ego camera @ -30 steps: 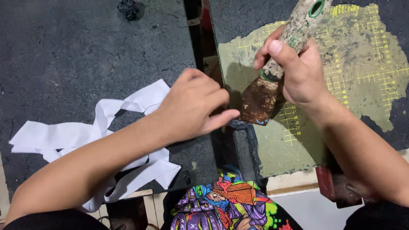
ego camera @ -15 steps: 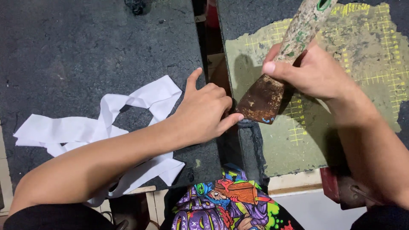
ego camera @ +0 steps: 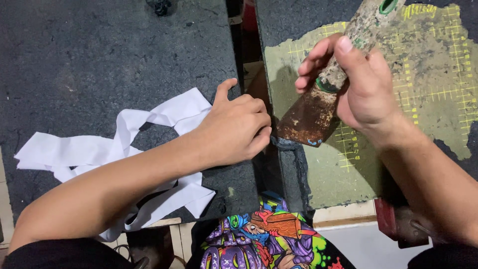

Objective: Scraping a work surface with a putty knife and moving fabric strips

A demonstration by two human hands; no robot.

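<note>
The right hand (ego camera: 366,87) is wrapped tight around the dirty, speckled handle of an old scraper with a wide, rusty brown metal blade (ego camera: 309,118). The fingers curl round the handle and the thumb lies along the top of it. The blade sticks out below the fist, down and to the left, and its bottom edge sits right at the ragged edge of the dark mat on the right (ego camera: 294,159), close to the left hand's fingertips. Whether the blade touches them is hard to tell.

The left hand (ego camera: 234,129) is curled into a loose fist with the thumb sticking up. It rests on the edge of the rough black rubber mat on the left (ego camera: 99,60), next to the dark gap between the two mats. It may be pinching something small at its fingertips, but that spot is hidden.

A long white strip of cloth or paper (ego camera: 99,149) lies in loops on the black mat, partly under the left forearm.

Under the right hand lies a worn green cutting mat with yellow grid lines (ego camera: 438,89). No box, bowl or other holder shows.
</note>
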